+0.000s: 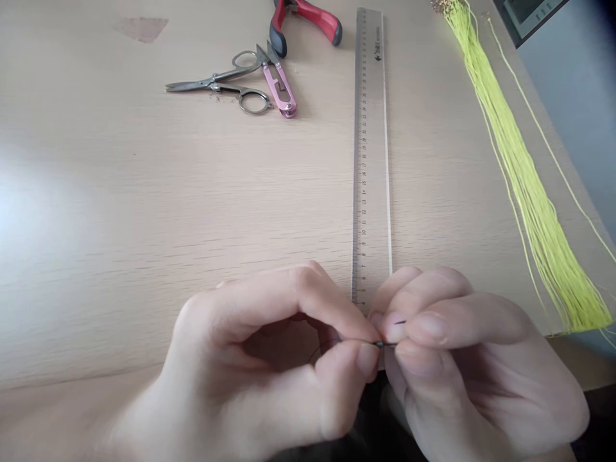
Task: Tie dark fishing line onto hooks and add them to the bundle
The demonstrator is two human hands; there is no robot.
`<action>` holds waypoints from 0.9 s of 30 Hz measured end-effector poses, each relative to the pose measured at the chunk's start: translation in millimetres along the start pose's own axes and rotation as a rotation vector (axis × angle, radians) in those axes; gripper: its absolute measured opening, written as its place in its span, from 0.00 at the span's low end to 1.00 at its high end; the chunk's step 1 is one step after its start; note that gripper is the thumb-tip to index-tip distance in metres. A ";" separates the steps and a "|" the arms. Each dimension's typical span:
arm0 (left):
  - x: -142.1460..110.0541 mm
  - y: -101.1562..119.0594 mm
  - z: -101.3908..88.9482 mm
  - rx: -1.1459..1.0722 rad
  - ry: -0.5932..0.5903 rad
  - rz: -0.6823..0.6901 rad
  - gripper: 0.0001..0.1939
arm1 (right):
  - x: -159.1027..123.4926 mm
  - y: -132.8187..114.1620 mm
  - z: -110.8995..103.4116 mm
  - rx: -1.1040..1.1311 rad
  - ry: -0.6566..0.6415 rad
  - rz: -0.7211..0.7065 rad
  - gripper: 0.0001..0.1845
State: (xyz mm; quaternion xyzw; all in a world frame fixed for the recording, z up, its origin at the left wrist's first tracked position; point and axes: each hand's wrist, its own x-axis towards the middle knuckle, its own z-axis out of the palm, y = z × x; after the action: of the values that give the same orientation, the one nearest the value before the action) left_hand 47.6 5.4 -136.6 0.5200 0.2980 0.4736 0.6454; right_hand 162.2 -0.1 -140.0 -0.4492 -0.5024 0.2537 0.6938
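Note:
My left hand (274, 366) and my right hand (471, 366) meet near the table's front edge, below the lower end of the ruler. A thin dark cord (384, 344) runs between them. Thumb and forefinger of my left hand pinch it on one side. My right thumb and fingers close on it just to the right. A short dark end (400, 322) shows against the right fingertips. Most of the cord is hidden by the fingers, and a fine dark strand appears under my left hand.
A clear ruler (373, 160) lies lengthwise ahead of my hands. Metal scissors (212, 83), pink thread snips (280, 86) and red-handled pliers (317, 19) lie at the back. A bundle of yellow cords (520, 167) stretches along the table's right side, beside one loose yellow cord (543, 131).

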 end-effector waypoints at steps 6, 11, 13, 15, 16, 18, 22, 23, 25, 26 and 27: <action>1.0 -1.1 0.9 0.031 0.039 -0.018 0.13 | -0.5 -1.5 -1.7 -0.002 -0.015 -0.002 0.10; -2.1 -0.8 5.2 0.069 0.066 0.008 0.12 | 0.0 -0.9 -1.3 -0.017 -0.030 -0.009 0.11; -1.6 -0.6 6.2 0.078 0.068 0.015 0.12 | 0.9 -0.8 -0.2 -0.024 -0.023 -0.013 0.12; -0.1 -0.3 5.9 0.091 0.066 0.025 0.12 | 1.7 -0.7 0.8 -0.027 -0.011 -0.029 0.12; 0.7 0.0 5.3 0.100 0.061 0.032 0.12 | 1.8 -0.7 1.1 -0.026 -0.011 -0.040 0.12; 2.0 0.7 3.5 0.122 0.038 0.054 0.13 | 1.5 -0.8 1.2 -0.023 -0.017 -0.040 0.13; 1.8 2.2 0.6 0.162 -0.034 0.103 0.17 | 0.3 -1.5 1.1 0.008 -0.032 -0.021 0.15; 1.5 2.4 0.5 0.170 -0.043 0.106 0.18 | 0.5 -1.6 1.3 0.020 -0.034 -0.031 0.15; 1.3 2.7 0.8 0.187 -0.046 0.110 0.19 | 1.6 -1.1 1.5 0.048 -0.044 -0.070 0.15; 1.4 2.6 1.0 0.191 -0.042 0.116 0.19 | 2.2 -0.5 1.4 0.059 -0.049 -0.083 0.15; 1.8 2.5 1.1 0.195 -0.037 0.118 0.19 | 2.8 0.3 1.0 0.077 -0.073 -0.102 0.15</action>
State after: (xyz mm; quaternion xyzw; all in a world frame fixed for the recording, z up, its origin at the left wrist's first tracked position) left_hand 48.5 6.7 -133.7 0.6059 0.2994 0.4697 0.5680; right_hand 162.3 2.7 -138.8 -0.3865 -0.5392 0.2535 0.7040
